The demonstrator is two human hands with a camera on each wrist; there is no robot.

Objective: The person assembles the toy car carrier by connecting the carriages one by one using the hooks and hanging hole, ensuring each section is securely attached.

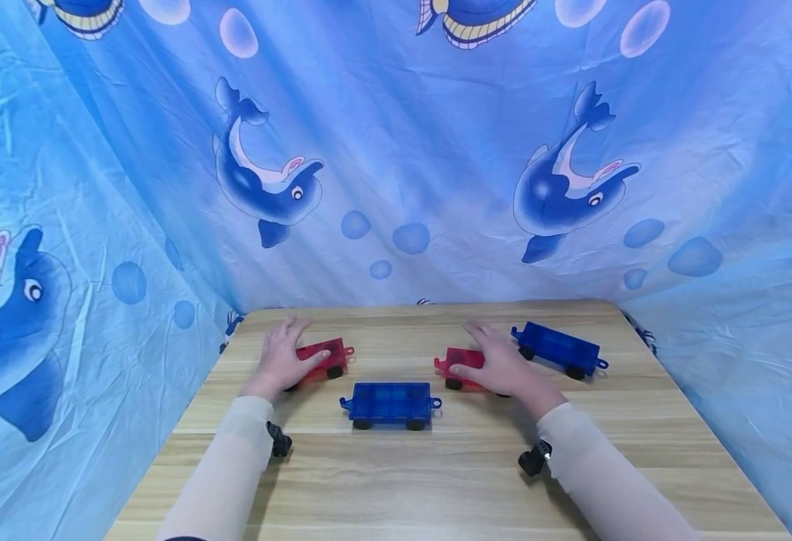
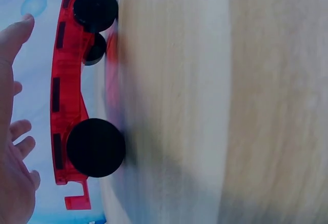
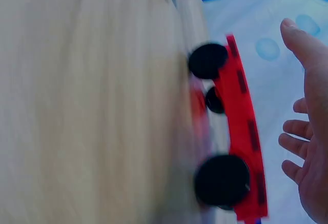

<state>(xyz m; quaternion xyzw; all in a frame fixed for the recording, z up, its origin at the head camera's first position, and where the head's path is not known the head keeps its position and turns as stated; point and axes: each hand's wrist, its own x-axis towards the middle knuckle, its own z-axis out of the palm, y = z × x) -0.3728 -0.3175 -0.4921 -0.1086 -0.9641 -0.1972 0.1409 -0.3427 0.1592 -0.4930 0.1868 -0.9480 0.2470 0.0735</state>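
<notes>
My left hand hovers over a translucent red toy train car at the table's left, fingers spread. From the left wrist, that red car shows black wheels and a hook at one end, with the hand beside it. Over a second red train car, right of centre, is my right hand, its thumb and fingers apart. A gap separates this red car from the palm and fingers in the right wrist view. Each hand hides part of its car.
Between the hands and nearer to me stands a blue train car with a hook and a ring at its ends. Another blue car sits angled at the back right. The wooden table meets a blue dolphin-print curtain.
</notes>
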